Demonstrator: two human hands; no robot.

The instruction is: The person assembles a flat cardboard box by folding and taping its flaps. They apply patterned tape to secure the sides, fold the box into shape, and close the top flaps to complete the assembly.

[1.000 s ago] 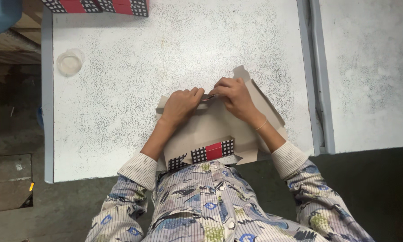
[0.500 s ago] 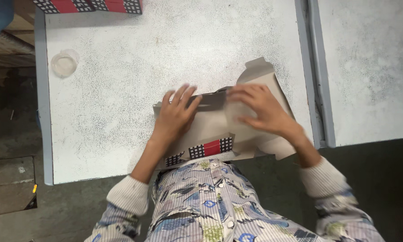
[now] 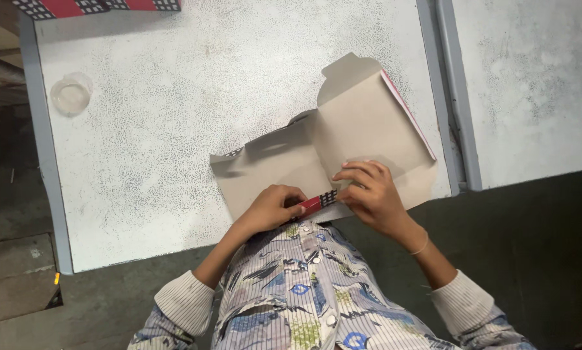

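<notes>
Lying flat at the near edge of the speckled white counter (image 3: 174, 129), an unfolded grey cardboard box blank (image 3: 362, 123) spreads toward two o'clock. The left hand (image 3: 271, 209) has its grip pressed together, pinching the blank's red-and-checkered flap (image 3: 318, 202) at six o'clock. The right hand (image 3: 372, 193), just beside it, presses curled fingers on the same fold. A clear round lid (image 3: 70, 94) sits at ten o'clock, a patterned box (image 3: 96, 6) at eleven.
</notes>
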